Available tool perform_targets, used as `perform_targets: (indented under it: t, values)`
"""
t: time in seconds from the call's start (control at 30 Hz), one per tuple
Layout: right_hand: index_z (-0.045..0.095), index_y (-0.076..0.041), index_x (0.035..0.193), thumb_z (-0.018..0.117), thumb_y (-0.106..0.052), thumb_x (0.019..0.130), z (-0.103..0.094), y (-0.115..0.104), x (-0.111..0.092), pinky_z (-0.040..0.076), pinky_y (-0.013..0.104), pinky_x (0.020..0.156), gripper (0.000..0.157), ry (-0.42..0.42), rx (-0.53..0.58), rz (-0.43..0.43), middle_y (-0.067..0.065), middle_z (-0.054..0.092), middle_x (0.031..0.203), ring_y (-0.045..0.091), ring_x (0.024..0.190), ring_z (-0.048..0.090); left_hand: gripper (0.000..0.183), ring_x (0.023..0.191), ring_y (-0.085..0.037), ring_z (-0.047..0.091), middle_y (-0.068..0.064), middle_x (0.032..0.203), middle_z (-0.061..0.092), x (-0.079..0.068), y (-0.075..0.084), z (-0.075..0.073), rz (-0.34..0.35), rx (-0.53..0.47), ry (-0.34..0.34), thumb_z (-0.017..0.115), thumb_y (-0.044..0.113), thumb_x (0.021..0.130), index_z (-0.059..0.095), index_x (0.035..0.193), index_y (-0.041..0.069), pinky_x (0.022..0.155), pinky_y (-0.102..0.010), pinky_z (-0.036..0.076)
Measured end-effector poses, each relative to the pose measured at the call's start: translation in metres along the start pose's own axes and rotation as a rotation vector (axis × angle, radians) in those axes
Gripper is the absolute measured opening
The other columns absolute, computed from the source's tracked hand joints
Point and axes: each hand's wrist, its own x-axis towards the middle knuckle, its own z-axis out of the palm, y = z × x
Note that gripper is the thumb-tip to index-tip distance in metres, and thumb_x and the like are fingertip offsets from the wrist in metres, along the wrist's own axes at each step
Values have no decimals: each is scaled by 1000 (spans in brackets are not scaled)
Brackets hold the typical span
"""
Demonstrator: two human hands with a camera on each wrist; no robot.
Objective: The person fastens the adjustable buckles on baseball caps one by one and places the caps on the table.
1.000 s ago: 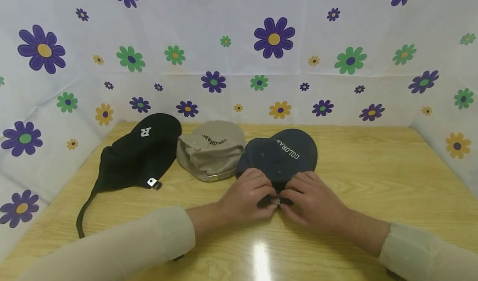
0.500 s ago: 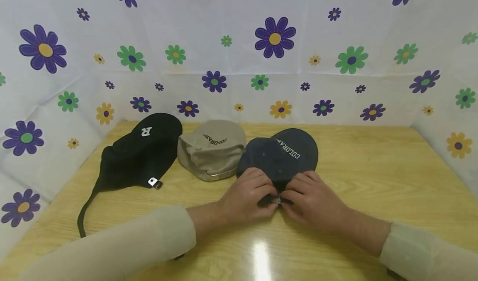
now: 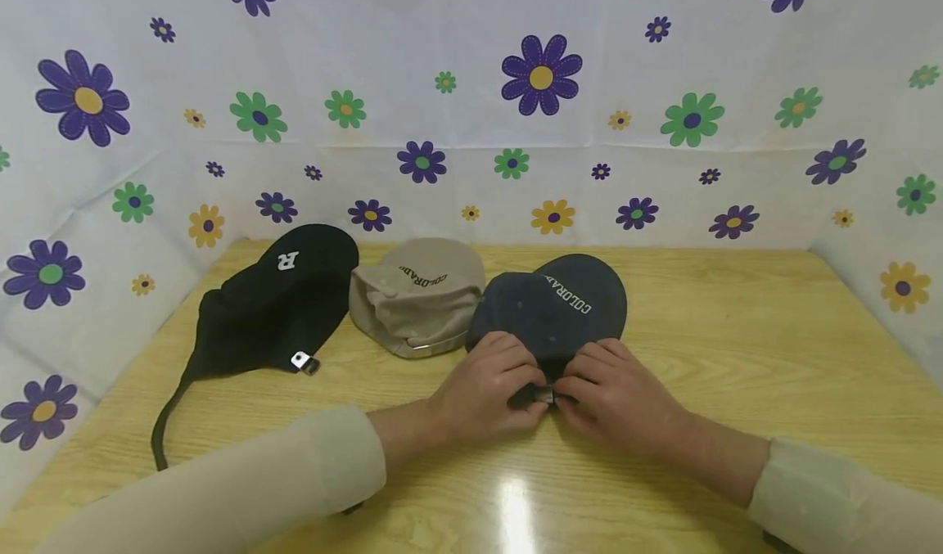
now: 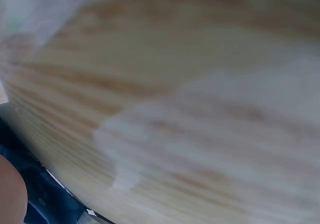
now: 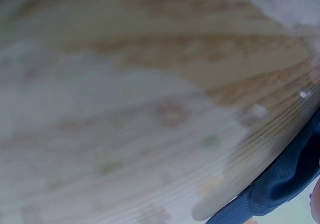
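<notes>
A navy baseball cap lettered COLORADO rests on the table, its brim pointing away. At its back, a metal buckle shows on the strap between both hands. My left hand pinches the strap on the buckle's left side; my right hand pinches it on the right. Fingertips of the two hands nearly meet there. In the left wrist view, part of the navy cap appears at the lower left corner; in the right wrist view, navy cloth fills the lower right.
Touching or close to the navy cap on its left lies a beige cap with a buckled strap. Further left is a black cap with a white R, its long strap loose and its metal clasp apart from it. Flowered cloth hangs behind the wooden table.
</notes>
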Motion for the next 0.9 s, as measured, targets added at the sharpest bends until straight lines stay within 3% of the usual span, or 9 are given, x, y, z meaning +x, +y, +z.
perform_targets:
  t: [0.9]
  values:
    - [68, -15, 79, 70, -16, 79, -1, 0, -3, 44, 35, 81, 2, -47, -5, 31, -3, 60, 79, 16, 80, 54, 11, 81, -12, 59, 4, 83, 64, 0, 0, 1, 9, 0, 8, 78, 20, 75, 71, 80, 13, 85, -29, 49]
